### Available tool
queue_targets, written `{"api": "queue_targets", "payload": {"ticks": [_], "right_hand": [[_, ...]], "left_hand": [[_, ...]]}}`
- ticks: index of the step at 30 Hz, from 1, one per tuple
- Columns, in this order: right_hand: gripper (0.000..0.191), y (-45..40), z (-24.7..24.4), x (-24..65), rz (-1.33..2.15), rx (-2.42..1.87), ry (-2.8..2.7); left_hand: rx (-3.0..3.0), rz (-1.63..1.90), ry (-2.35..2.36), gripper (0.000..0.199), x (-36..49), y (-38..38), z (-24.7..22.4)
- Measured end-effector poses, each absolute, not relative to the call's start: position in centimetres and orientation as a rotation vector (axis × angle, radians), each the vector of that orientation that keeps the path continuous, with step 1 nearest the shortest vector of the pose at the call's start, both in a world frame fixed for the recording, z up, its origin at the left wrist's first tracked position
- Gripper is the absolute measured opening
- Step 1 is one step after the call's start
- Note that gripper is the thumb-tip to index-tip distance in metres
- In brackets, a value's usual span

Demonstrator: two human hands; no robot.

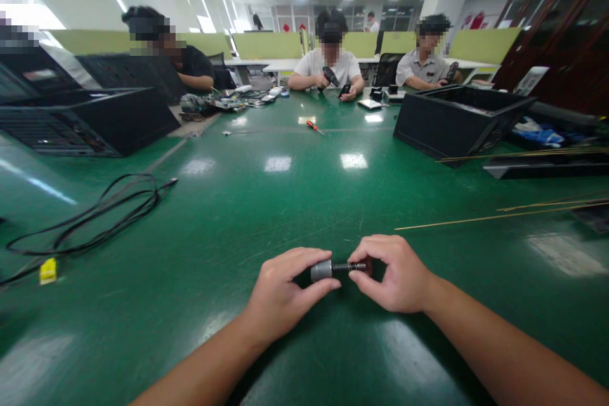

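Note:
A small part with a grey cylinder (321, 269) at one end and a thin dark shaft (340, 268) lies level between my hands, just over the green tabletop. My left hand (285, 288) is closed round the grey cylinder with thumb and fingers. Pinched in the fingertips of my right hand (394, 273) is the shaft's ringed far end, where something dark reddish shows partly hidden behind the fingers. The part's exact kind cannot be made out.
Black computer cases stand at left (137, 120) and right (442, 120). A coiled black cable (143, 203) with a yellow tag lies left. An orange-handled screwdriver (313, 125) lies mid-table. Thin brass-coloured rods (457, 222) reach in from the right. Several people sit across the table.

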State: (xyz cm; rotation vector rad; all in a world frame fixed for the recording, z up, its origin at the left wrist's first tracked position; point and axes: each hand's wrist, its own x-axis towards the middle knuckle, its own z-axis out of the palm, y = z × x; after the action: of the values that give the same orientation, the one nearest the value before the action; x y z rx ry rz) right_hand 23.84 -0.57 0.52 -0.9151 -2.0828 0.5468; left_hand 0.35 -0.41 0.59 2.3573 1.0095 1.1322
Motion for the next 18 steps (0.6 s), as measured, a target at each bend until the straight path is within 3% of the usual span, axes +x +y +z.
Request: {"api": "queue_targets", "payload": {"ticks": [18], "right_hand": [[0.004, -0.6, 0.56, 24.01, 0.546, -0.918, -2.079]], "left_hand": [[2.375, 1.161, 1.022, 0.031, 0.35, -0.32, 0.84]]}}
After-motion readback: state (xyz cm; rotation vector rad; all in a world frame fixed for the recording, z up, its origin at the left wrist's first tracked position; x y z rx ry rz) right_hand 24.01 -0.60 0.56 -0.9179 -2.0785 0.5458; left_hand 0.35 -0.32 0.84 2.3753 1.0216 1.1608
